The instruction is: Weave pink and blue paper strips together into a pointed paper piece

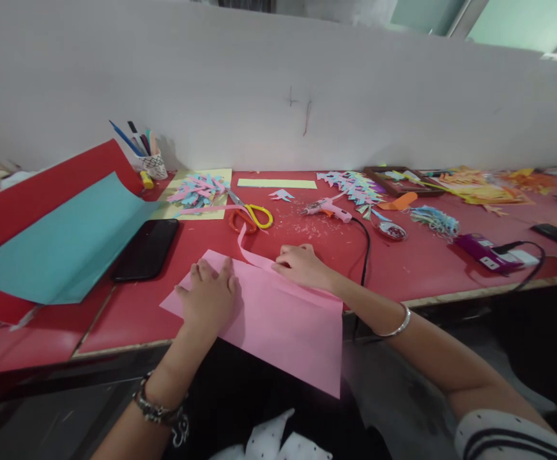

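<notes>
- At our far left, a curved turquoise paper sheet [68, 249] lies over a larger red sheet [114, 161], and a flat black phone [147, 249] rests just beside them on the red tabletop [422, 268].
- Behind the phone stands a patterned white cup [154, 167] of pens; right of it, pink and blue paper cuttings [199, 191] are heaped on a pale yellow sheet [216, 214].
- Our left hand [209, 297] is spread flat, its grip closed on nothing, pressing down the large pink paper sheet [278, 332], which overhangs the tabletop's near edge.
- Beyond it lie scissors with yellow and orange handles [252, 210], near the curled end of a narrow pink paper strip [255, 258].
- Our right hand [302, 265] pinches that strip at the sheet's far edge; we judge the step in hand to be parting strip from sheet. The next move calls for a firm left palm and a steady pull along the line.
- Farther right lie a pink glue gun [329, 209] and a purple socket box [487, 253].
</notes>
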`<state>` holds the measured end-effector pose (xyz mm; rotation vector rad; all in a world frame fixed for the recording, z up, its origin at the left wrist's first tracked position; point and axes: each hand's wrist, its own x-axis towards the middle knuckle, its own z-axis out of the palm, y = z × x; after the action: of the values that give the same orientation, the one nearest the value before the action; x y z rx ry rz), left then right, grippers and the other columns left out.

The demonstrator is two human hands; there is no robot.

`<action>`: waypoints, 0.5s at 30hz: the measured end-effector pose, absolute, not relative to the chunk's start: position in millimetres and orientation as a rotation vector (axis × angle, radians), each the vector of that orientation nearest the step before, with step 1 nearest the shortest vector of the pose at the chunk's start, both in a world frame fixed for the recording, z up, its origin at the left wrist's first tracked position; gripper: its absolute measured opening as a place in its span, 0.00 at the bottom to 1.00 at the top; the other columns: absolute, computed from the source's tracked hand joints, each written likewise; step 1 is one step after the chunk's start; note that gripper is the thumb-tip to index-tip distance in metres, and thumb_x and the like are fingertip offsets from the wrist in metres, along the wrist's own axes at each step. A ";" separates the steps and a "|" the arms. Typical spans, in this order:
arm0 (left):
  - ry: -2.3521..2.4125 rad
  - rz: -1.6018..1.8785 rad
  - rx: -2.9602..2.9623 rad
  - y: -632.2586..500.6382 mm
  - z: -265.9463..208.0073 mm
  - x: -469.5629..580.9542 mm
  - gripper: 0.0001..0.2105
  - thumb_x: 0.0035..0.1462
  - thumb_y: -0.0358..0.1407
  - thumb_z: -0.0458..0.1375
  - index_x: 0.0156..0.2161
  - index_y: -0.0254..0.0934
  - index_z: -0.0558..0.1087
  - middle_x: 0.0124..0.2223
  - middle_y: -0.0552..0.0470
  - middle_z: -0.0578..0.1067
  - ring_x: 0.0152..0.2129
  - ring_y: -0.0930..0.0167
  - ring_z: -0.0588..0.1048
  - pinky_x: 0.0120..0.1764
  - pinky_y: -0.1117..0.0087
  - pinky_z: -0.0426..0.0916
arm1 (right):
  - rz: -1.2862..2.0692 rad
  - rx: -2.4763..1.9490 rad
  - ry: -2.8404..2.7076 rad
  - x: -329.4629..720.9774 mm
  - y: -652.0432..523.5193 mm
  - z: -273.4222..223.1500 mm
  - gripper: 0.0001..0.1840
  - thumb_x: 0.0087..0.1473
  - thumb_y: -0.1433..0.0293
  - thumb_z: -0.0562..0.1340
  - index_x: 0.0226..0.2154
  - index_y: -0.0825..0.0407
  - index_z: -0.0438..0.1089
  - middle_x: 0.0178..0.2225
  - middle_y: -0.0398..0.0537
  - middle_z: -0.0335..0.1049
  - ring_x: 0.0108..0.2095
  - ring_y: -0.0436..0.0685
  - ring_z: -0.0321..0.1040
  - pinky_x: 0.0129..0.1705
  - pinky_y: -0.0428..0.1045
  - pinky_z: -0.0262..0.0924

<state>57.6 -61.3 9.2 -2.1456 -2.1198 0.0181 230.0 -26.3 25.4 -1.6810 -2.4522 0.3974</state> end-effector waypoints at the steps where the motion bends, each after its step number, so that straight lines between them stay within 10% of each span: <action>1: -2.121 0.013 -2.143 -61.6 9.0 57.1 0.21 0.58 0.36 0.40 0.57 0.40 0.56 0.55 0.31 0.59 0.53 0.54 0.58 0.42 0.47 0.60 | 0.402 -1.686 -2.455 230.7 -25.5 24.1 0.18 0.54 0.67 0.50 0.19 0.55 0.67 0.28 0.43 0.61 0.30 0.48 0.56 0.39 0.50 0.41; 15: -2.153 -0.097 -2.144 -61.1 5.2 54.3 0.22 0.57 0.36 0.40 0.56 0.34 0.59 0.57 0.29 0.57 0.54 0.51 0.55 0.44 0.40 0.55 | 0.554 -1.570 -2.538 222.0 -11.6 32.2 0.19 0.52 0.65 0.48 0.14 0.55 0.51 0.17 0.36 0.48 0.21 0.44 0.43 0.34 0.47 0.40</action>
<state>54.3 -61.1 5.2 -2.1443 -2.1534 -0.0972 222.0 -11.6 32.2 -1.5704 -2.5379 0.5537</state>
